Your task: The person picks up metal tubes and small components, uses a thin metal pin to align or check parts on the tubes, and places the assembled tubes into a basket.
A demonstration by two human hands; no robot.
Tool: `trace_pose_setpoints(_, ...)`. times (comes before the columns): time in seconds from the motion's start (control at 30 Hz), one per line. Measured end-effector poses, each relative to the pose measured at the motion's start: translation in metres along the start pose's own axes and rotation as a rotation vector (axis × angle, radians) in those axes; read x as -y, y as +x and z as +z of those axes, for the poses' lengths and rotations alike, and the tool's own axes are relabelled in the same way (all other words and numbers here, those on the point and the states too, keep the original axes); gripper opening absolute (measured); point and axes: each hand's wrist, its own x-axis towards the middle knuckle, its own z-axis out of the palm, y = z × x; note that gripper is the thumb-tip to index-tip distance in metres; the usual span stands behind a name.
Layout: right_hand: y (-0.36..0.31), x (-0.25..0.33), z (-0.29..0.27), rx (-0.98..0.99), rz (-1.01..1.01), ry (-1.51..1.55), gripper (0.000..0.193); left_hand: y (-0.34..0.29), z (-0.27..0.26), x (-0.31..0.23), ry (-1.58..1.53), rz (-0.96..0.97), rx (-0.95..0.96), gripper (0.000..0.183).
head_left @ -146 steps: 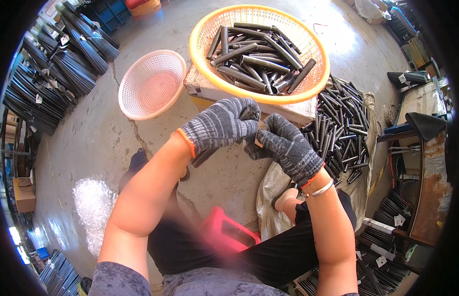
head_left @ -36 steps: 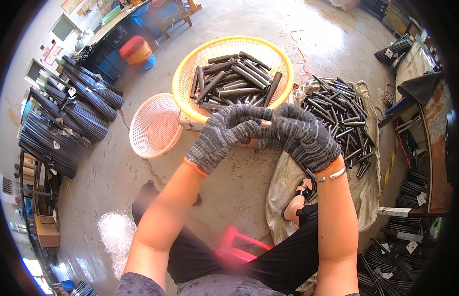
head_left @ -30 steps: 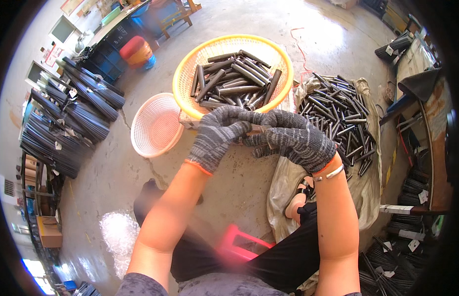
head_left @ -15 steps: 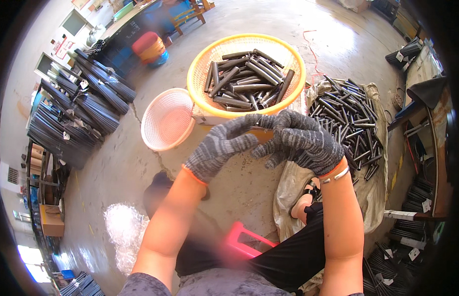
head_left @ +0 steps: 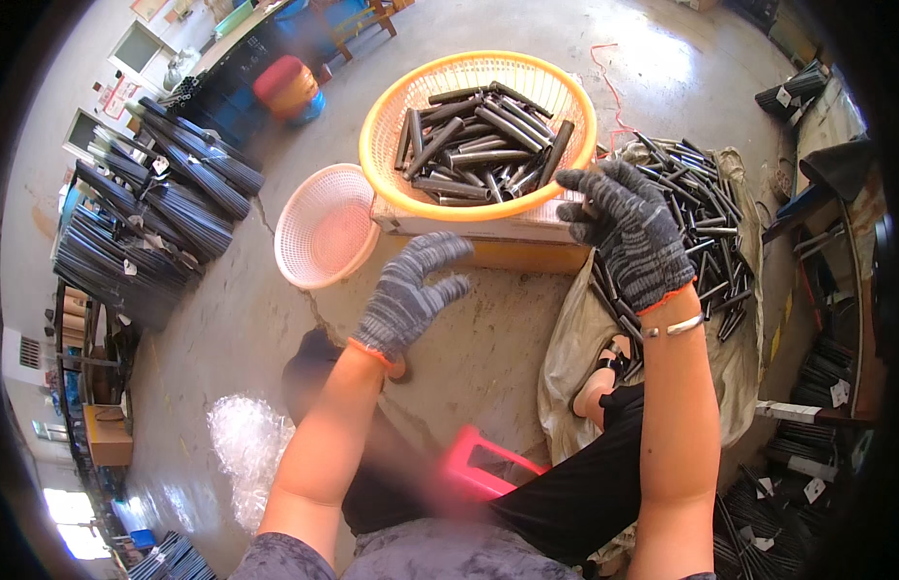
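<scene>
My left hand (head_left: 408, 295), in a grey striped knit glove with an orange cuff, hovers above the floor in front of the cardboard box. Its thumb and fingers are apart, with nothing between them. My right hand (head_left: 635, 232), gloved alike, is at the right front of the orange basket (head_left: 391, 184), near a pile of short black tubes (head_left: 706, 232). Its fingers are bent but spread, and I see nothing held; the palm side is partly hidden. More short black tubes (head_left: 483, 155) lie jumbled inside the basket, which rests on the box (head_left: 507, 242).
A pink basket (head_left: 326, 227) stands on the floor to the left. The tube pile lies on a beige woven sheet (head_left: 575, 358). A pink stool (head_left: 478, 464) is by my legs, clear plastic wrap (head_left: 246, 449) at left. Bundles of long rods (head_left: 179, 213) lean at far left.
My hands, close together before, have separated. The right has moved right and up toward the basket rim and tube pile; the left has drawn back slightly, leaving the box front in view.
</scene>
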Motion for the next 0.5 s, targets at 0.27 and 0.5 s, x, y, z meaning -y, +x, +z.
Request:
trace_pose_setpoints(0.27, 0.003, -0.007, -0.002, -0.013, -0.005, -0.057, 0.015, -0.016, -0.026, -0.002, 0.601, -0.117, 0.071, 0.073)
trace_pose_setpoints(0.5, 0.003, -0.008, 0.0, -0.017, -0.001, -0.003, 0.014, -0.022, -0.026, 0.008, 0.546, -0.111, 0.275, 0.042)
